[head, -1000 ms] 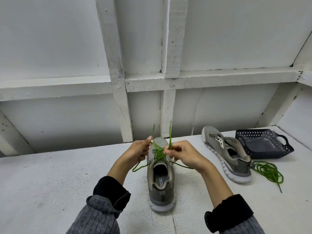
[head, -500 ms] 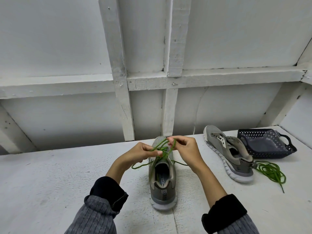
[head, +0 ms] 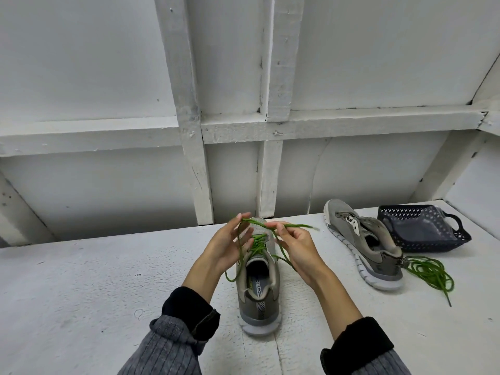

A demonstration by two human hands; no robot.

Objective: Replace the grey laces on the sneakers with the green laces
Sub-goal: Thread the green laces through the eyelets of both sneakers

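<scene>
The insole (head: 259, 284) of the near sneaker (head: 258, 293) bears print, cut off by the collar, that reads "MORY FO". The tongue tag (head: 350, 219) of the far sneaker (head: 362, 244) carries dark marks too small to read.

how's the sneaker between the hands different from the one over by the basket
The near sneaker stands upright on its sole, heel toward the camera; the far sneaker lies tipped on its side, showing its sole edge. The near sneaker already has a green lace through its eyelets, its ends held by the left hand and right hand; the far sneaker shows no lace, with a loose green lace coiled at its heel. Both are grey with pale soles.
</scene>
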